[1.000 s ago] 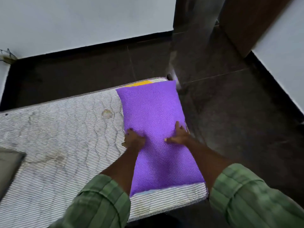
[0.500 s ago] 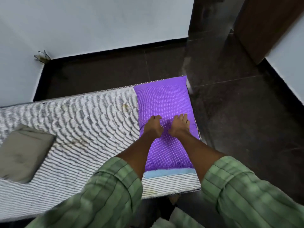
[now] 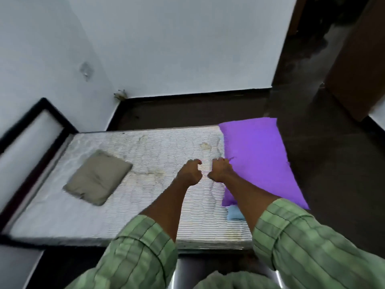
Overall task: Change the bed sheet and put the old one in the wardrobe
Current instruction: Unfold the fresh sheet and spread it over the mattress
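Note:
A bare striped mattress (image 3: 145,215) lies on a low black bed frame (image 3: 31,174). On its left part sits a folded grey-green sheet (image 3: 98,177). A purple pillow (image 3: 256,155) lies along the mattress's right end. My left hand (image 3: 189,172) hovers over the middle of the mattress, its fingers loosely curled and holding nothing. Close beside it is my right hand (image 3: 220,170), also loosely curled, with its fingertips at the pillow's left edge. A light blue bit of cloth (image 3: 234,212) pokes out from under the near end of the pillow.
White walls close off the left and far sides. Dark tiled floor (image 3: 333,174) runs behind and to the right of the bed. A brown wooden panel (image 3: 358,65) stands at the upper right. The mattress has several stains.
Both hands have come off the top of the purple pillow and moved left to its edge over the mattress. The view has swung left, showing the folded sheet and bed frame.

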Available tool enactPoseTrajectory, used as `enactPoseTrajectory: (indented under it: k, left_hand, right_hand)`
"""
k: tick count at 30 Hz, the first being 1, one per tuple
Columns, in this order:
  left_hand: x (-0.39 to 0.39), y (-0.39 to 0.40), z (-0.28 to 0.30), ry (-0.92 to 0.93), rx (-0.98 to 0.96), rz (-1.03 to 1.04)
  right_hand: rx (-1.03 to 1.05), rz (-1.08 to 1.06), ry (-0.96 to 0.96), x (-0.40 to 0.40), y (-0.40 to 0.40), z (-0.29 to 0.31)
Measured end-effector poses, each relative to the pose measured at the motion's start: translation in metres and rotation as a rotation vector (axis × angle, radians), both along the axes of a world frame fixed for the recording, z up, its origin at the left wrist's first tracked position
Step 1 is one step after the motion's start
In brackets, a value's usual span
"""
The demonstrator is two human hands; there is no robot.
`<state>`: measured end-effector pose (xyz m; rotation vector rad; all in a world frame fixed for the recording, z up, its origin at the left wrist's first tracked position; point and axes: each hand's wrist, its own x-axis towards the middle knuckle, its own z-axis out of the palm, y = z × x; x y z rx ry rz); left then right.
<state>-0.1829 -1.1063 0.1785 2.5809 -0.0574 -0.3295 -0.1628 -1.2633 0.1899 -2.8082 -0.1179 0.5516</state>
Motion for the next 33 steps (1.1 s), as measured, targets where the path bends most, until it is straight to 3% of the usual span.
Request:
enactPoseTrajectory:
  k: [8,17,25,33]
  left_hand:
    - [-0.071,0.17,0.013,0.065,0.117,0.198]
    - [-0.063,0.345,0.03,0.002,0.131,0.425]
    - [-0.069,0.444,-0.004,0.103,0.076,0.692]
    - [-0.075,0.554,-0.056,0.16,-0.083,0.915]
  right_hand:
    - [0.012,0.266,0.085,-0.043,0.168,0.01]
    - [0.092,0.524,0.1,0.009,0.378,0.003]
    - [0.086,0.728,0.112,0.031,0.521,-0.024]
    - [0.09,0.712,0.215,0.032,0.63,-0.076]
